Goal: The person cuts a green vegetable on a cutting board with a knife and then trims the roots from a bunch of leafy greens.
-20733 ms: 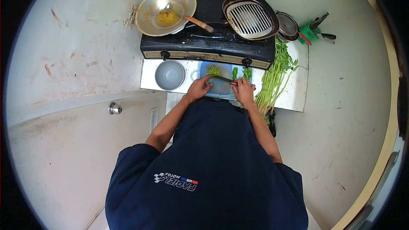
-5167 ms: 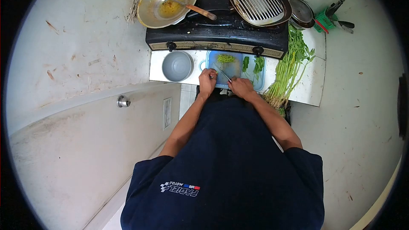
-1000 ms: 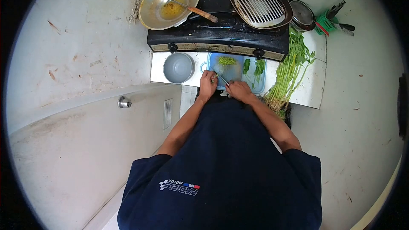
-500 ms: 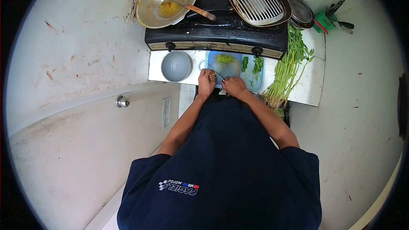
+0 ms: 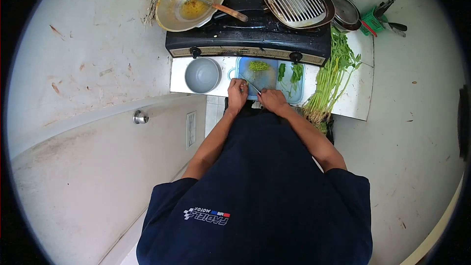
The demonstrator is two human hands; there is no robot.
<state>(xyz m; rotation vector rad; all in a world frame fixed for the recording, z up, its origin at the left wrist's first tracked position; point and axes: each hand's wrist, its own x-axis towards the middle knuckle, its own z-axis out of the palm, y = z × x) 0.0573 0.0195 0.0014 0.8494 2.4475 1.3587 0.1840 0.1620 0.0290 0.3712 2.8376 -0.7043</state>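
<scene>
A blue cutting board (image 5: 271, 97) lies on the white counter in front of the stove. My right hand (image 5: 273, 100) is closed around the handle of a knife (image 5: 251, 85), its blade slanting up and left across the board. At the board's left edge, my left hand (image 5: 237, 91) has its fingers curled around a small green piece close to the blade; the piece is mostly hidden. Beyond the hands sits a pile of chopped green stalks (image 5: 258, 66). Leafy green sprigs (image 5: 296, 74) rest on the board's right part.
Left of the board stands a grey bowl (image 5: 203, 75). A black stove (image 5: 245, 37) carries a wok (image 5: 167, 12) with a wooden-handled ladle (image 5: 230, 13) and a grill pan (image 5: 297, 4). To the right lie long leafy stalks (image 5: 329, 86), a lidded pot (image 5: 346, 13) and a green utensil basket (image 5: 373, 23).
Both hands stay at almost the same spot on the board. The right hand and knife have shifted very slightly; the whole view has moved a little.
</scene>
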